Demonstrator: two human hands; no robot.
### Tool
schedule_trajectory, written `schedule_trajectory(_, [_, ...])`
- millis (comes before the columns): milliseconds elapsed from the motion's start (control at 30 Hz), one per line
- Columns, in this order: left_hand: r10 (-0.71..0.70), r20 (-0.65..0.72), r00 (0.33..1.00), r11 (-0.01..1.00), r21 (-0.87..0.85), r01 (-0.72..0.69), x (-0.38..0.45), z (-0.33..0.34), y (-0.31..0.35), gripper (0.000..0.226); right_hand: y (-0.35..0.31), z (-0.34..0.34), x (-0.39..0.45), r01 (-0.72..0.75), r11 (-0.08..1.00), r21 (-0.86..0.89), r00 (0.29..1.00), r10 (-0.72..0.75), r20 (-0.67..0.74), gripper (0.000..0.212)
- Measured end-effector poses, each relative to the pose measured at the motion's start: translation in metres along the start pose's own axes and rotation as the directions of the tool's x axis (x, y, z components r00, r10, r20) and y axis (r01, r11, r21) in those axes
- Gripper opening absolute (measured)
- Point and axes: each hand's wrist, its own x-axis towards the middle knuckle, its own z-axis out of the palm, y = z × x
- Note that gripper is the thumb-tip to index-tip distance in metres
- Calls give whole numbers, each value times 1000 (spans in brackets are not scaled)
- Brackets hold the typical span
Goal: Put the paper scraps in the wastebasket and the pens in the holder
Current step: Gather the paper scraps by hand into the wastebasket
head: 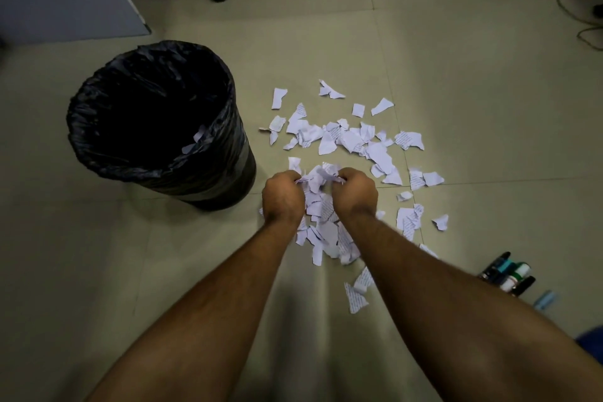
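Head view: both hands [318, 194] clutch jagged paper scraps [318, 178] (thin, printed).

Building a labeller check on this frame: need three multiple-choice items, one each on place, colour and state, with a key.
1. Where does the round wastebasket with the black plastic liner stand relative to the torn white paper scraps on the floor?
A. to their left
B. to their right
C. on top of them

2. What colour is the wastebasket's liner?
A. white
B. black
C. blue

3. What are the left hand and right hand doing?
A. both lie flat on the floor tiles
B. both grip a bunch of paper scraps
C. each holds a pen

Key: 1 A, the basket sits left of the scattered scraps; 2 B, the crinkled bag over the rim is black; 3 B, fingers of both hands are curled round a bunch of scraps, while the pens and markers lie untouched on the floor at right.
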Motion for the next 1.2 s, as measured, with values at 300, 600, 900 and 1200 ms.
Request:
schedule_trajectory(300, [72,-166,983,974,-203,-105,-25,-79,53,18,-62,-41,-31,43,934,354,993,-1,-119,24])
schedule_trajectory(600, [-85,-328,941,805,-579,-130,-29,-193,58,23,-191,-69,-65,249,800,546,964,-262,-55,7])
schedule_trajectory(900, [-211,-306,928,886,-460,49,12,-258,-16,25,-276,-31,-89,371,885,283,888,-427,170,19])
schedule_trajectory(1200, [-132,-252,959,966,-249,68,21,-276,-29,26,-289,-30,-86,281,942,185,924,-318,214,38])
